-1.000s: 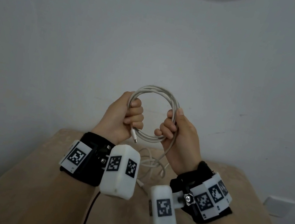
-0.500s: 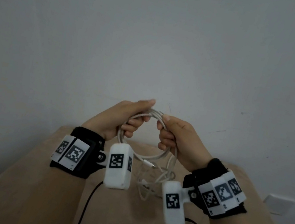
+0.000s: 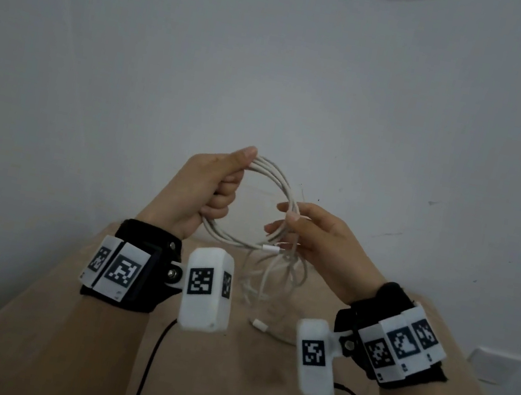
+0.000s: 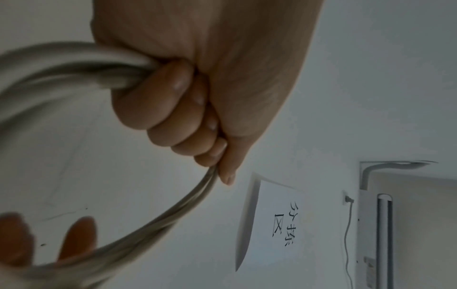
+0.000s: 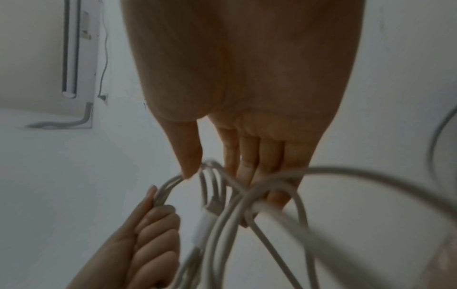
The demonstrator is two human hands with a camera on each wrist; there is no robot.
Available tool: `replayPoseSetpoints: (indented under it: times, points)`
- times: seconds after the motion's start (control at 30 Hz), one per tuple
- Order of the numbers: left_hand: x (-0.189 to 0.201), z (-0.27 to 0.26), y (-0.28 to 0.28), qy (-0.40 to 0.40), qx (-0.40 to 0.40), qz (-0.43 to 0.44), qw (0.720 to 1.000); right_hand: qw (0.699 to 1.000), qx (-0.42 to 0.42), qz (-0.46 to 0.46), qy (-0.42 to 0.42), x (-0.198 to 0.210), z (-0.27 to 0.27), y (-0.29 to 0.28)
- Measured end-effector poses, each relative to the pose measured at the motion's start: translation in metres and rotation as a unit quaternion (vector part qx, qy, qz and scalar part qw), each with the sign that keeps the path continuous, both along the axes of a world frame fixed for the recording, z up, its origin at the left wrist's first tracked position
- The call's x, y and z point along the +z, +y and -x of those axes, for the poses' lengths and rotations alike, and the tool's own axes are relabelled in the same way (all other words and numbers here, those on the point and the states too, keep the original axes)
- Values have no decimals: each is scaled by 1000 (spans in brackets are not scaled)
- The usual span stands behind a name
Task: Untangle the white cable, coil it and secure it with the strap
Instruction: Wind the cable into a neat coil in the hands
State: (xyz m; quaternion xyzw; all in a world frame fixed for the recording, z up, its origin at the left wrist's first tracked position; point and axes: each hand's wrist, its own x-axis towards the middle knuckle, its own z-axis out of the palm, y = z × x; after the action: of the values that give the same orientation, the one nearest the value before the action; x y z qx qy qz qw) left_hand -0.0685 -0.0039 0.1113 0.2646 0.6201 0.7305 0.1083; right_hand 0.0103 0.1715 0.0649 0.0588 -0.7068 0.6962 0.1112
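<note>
My left hand (image 3: 219,186) grips the left side of the coiled white cable (image 3: 289,197), held up in front of the wall. In the left wrist view its fingers (image 4: 173,109) are curled tight round the bundled strands (image 4: 61,56). At the coil's right side, my right hand (image 3: 311,237) has straight fingers (image 5: 247,156) and the thumb tip touching the strands (image 5: 170,185). One connector (image 3: 269,247) sticks out at the coil's bottom. A loose tangled length (image 3: 268,285) hangs to the table, ending in a second connector (image 3: 259,324). I cannot make out a strap.
A tan table (image 3: 87,341) lies below the hands, against a plain white wall. Black cords (image 3: 151,352) run back from the wrist cameras. A wall socket (image 3: 494,365) sits low at the right. A paper sign (image 4: 279,221) and an air conditioner (image 4: 375,234) are higher on the walls.
The hands dropped with the coil, then lifted and spread apart. The right hand went from a closed grip to straight fingers; the left hand kept its hold.
</note>
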Motion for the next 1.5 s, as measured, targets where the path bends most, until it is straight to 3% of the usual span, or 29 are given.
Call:
replayPoseSetpoints:
  times: [0.17, 0.3, 0.47, 0.67, 0.8, 1.1, 1.2, 1.37, 1.5]
  points:
    - [4, 2, -8, 10, 42, -54, 998, 987, -36, -151, -27, -7, 1, 5]
    - [5, 3, -11, 11, 57, -74, 996, 983, -27, -177, -41, -10, 2, 4]
    - [8, 5, -18, -6, 83, -121, 989, 986, -49, -158, -22, -7, -3, 8]
    - [9, 14, -37, -18, 101, -142, 985, 989, -139, -51, 11, -9, -1, 31]
    - [10, 13, -38, -12, 90, -128, 988, 978, -200, -52, 19, -9, -1, 37]
    - [10, 2, -25, 26, 1, -41, 999, 963, -169, -190, 92, 1, -6, 20]
    - [13, -3, -23, 24, -35, -36, 998, 967, -148, -187, 88, 1, -6, 17]
    - [11, -4, -17, 23, -12, -38, 999, 974, -74, -210, 37, -2, -3, 6]
    - [7, 0, -14, 13, 48, -52, 997, 990, -8, -141, 29, -2, -1, -6]
